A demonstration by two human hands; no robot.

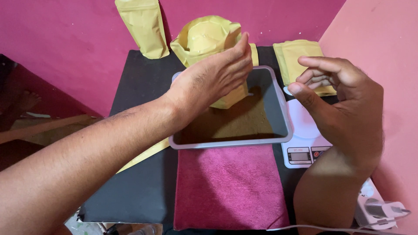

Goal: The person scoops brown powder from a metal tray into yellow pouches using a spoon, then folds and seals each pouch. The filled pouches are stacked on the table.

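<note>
Seen from the head camera, a person's two bare hands hover above a grey tray [230, 142] of brown powder [244, 122] set on a black surface [139, 87] against magenta walls. The left hand [213, 76] stretches across the tray with fingers straight and held together, its grip open and holding nothing, directly in front of a yellow pouch [226, 101] that stands in the powder; whether the hand touches the pouch cannot be told. The right hand [344, 104] is raised at the tray's right side, fingers loosely curled and thumb out, its grip open and empty too, apart from the tray rim. Beneath that hand sits a white kitchen scale [305, 148] with a small display, just beside the tray. Behind the tray a large crumpled yellow bag [204, 35] gapes open, an upright yellow pouch [143, 26] leans at the wall to its left, and flat yellow pouches [296, 54] lie stacked at the back right. A magenta cloth [226, 187] lies spread on the surface just in front of the tray. At the lower right corner a white plug adapter [383, 211] and its cable rest near the surface's edge.
</note>
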